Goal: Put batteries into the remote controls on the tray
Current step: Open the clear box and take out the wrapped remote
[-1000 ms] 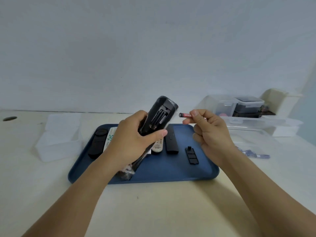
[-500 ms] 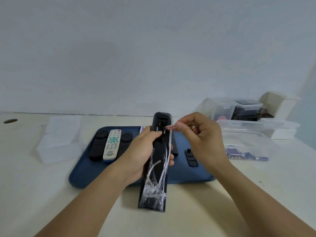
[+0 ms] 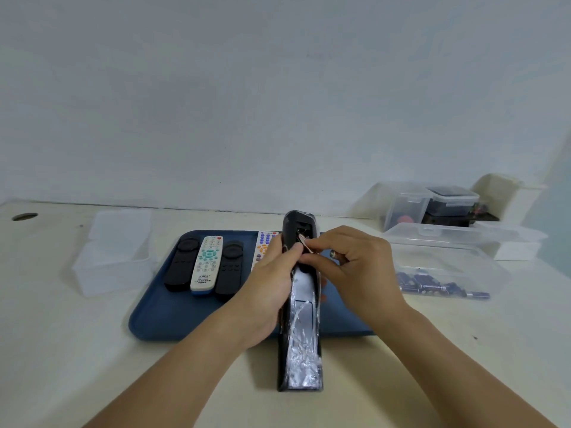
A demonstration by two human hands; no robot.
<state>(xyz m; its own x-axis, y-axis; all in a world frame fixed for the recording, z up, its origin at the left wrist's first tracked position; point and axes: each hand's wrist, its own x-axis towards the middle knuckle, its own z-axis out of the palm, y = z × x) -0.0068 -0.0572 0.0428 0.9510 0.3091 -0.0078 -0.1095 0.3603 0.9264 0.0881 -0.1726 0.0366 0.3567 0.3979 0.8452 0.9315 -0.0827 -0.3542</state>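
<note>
My left hand [image 3: 272,279] grips a long black remote [image 3: 300,319] wrapped in clear plastic, back side up, its open battery compartment at the far end. My right hand [image 3: 352,267] pinches a small battery [image 3: 304,242] and holds its tip in that compartment. A second battery end [image 3: 333,253] shows inside the right hand's curled fingers. The blue tray [image 3: 173,316] lies under and behind the remote. On it sit two black remotes [image 3: 182,264] [image 3: 230,267], a white remote [image 3: 207,264] between them, and another white remote [image 3: 262,248] partly hidden by my left hand.
A clear box [image 3: 445,273] at the right holds several batteries. More clear containers [image 3: 432,205] stand behind it by the wall. A clear lidded box [image 3: 114,251] sits left of the tray. A cable hole [image 3: 24,216] marks the far left of the table.
The remote came down from a raised tilt to lie lengthwise toward me. My right hand brought the battery from the air into the open compartment.
</note>
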